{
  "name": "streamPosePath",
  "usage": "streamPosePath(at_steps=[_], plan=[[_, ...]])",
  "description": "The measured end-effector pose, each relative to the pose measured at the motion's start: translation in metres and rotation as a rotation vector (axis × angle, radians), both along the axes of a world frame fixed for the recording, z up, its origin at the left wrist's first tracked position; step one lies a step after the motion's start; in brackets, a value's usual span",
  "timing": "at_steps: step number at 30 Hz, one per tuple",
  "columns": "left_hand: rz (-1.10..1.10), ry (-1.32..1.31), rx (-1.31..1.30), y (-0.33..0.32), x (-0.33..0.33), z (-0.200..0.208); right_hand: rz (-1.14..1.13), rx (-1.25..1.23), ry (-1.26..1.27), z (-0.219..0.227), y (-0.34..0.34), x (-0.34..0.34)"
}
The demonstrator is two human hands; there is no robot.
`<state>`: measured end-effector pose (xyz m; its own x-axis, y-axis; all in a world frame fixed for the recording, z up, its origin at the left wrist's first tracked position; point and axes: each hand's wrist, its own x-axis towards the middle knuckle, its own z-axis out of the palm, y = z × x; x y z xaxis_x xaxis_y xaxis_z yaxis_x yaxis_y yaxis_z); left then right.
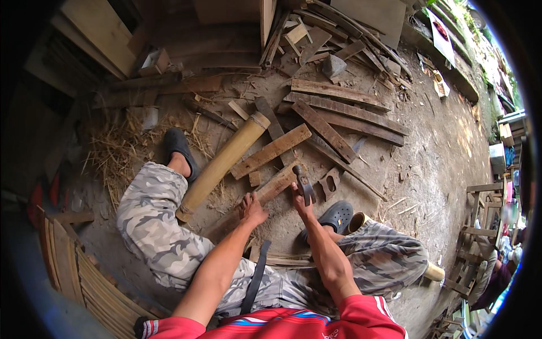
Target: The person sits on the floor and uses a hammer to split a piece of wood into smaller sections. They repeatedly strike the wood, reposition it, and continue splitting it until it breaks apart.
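Observation:
My right hand (302, 203) is wrapped round a hammer (305, 186), whose dark metal head stands just beyond the fingers; most of the handle is hidden. My left hand (252, 209), fingers curled, grips a brown wooden plank (278, 182) lying slanted between my legs. Whether anything small sits under those fingers cannot be made out. Close to the hammer, on the right, lies the wooden handle of a handsaw (329, 184). Beyond the held plank another plank (272, 151) rests at a slant, with a small wood block (255, 178) beside it.
A thick bamboo pole (226, 164) lies inside my left leg. Several boards (344, 107) are spread ahead, with scrap wood and a grey stone (333, 66) behind. Straw (121, 147) covers the ground at left. A wooden bench (480, 226) stands far right, near another person (499, 282).

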<state>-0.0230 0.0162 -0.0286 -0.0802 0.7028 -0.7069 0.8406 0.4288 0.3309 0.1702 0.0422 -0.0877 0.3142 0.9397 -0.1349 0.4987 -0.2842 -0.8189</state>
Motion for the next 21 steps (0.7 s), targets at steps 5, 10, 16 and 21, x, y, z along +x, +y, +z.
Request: streamPosePath(at_steps=[5, 10, 16, 21], plan=[[0.251, -0.118, 0.077, -0.001, 0.021, 0.023, -0.017, -0.029, 0.099, 0.024, -0.028, -0.006], [0.557, -0.709, 0.485, 0.029, 0.044, 0.036, 0.095, 0.005, -0.062, 0.070, -0.018, 0.012], [0.433, -1.086, 0.525, 0.065, 0.071, 0.106, 0.467, -0.251, -0.454, 0.191, 0.025, 0.064], [0.308, -1.239, 0.561, 0.064, 0.086, 0.148, 0.545, -0.202, -0.753, 0.300, 0.029, 0.087]])
